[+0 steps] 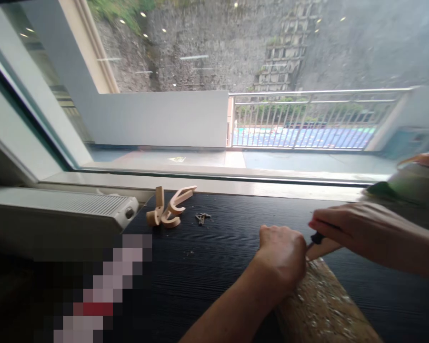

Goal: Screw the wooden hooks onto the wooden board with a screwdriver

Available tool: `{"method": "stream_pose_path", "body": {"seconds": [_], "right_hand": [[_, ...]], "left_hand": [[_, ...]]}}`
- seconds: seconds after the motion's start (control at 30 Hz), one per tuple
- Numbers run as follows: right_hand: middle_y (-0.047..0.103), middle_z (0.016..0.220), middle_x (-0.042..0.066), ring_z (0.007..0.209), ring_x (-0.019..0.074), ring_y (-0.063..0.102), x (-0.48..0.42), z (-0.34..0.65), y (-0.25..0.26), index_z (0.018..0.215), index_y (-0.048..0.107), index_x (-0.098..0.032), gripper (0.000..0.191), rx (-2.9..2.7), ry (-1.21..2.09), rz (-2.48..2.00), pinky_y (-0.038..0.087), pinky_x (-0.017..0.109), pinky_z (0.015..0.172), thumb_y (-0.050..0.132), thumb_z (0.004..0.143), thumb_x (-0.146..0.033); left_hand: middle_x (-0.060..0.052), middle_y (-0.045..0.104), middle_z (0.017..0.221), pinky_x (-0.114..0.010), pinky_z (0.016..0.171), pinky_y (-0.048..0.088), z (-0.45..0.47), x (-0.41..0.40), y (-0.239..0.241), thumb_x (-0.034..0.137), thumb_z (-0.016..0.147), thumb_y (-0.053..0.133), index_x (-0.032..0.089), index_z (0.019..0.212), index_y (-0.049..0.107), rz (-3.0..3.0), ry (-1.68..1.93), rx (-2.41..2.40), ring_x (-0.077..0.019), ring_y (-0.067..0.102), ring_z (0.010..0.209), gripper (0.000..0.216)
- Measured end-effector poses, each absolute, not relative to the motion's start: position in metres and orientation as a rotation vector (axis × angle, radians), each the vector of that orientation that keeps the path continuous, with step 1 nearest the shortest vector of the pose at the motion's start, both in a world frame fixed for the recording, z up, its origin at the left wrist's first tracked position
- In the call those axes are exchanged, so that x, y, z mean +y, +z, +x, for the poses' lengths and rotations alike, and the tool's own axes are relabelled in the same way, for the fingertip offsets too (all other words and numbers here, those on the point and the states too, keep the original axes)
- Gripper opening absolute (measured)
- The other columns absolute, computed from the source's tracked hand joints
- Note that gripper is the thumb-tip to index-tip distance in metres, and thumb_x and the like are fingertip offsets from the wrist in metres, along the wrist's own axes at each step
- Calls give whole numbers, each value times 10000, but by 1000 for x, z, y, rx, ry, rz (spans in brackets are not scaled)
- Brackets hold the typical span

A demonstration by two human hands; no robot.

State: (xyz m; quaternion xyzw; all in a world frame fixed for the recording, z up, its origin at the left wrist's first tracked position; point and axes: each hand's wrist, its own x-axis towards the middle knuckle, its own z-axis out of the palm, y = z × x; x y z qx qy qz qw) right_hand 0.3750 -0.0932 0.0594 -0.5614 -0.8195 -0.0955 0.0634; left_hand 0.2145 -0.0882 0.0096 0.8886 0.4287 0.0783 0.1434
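A: "Live now: R hand [339, 224] in use, grip wrapped round tool [317, 237], close by L hand [284, 259]. Can't tell L grip, too hidden."

B: "And pale wood pc [325, 246]?"

A: "Below R hand, by board [330, 295] end. Could skid w/ hard push, poss. jabbing L hand if left so close."

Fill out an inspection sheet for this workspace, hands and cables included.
Surface: black wood-grain table; a scarred wooden board lies under the hands.
Job's things: dark-handled tool, tip hidden; pale wooden piece at the board's far end.
Clutter: curved wooden pieces, small metal fasteners, pale crumbs.
Hands: right hand grips the tool; left hand curled at the board, its grasp hidden.
Cables: nothing seen.
Surroundings: white radiator left; window ahead, metal railing outside.
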Motion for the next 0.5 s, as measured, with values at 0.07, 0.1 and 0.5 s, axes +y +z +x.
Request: {"method": "stream_pose_path", "body": {"seconds": [0.07,0.1,0.5], "right_hand": [[593,547,51,496,129,517,-100,368,69,636,575,-179,356,-2690,-342,-1691,262,282,529,403,898,-347],[607,580,54,514,141,529,-102,365,73,679,581,-179,344,-2725,-372,-1699,248,283,528,366,909,-319],[649,749,25,632,122,537,-107,365,93,852,582,-182,248,-2797,-56,-1562,227,254,535,387,906,-326]], "left_hand": [[-113,725,855,-367,723,494,215,-90,14,352,774,479,165,839,718,2582,216,1285,-276,670,799,311],[-119,727,844,-358,706,494,215,-91,16,347,785,459,166,826,722,2598,213,1321,-274,673,789,321],[-69,697,796,-309,652,455,217,-92,18,317,752,502,197,691,681,2637,170,1371,-242,666,758,223]]}}
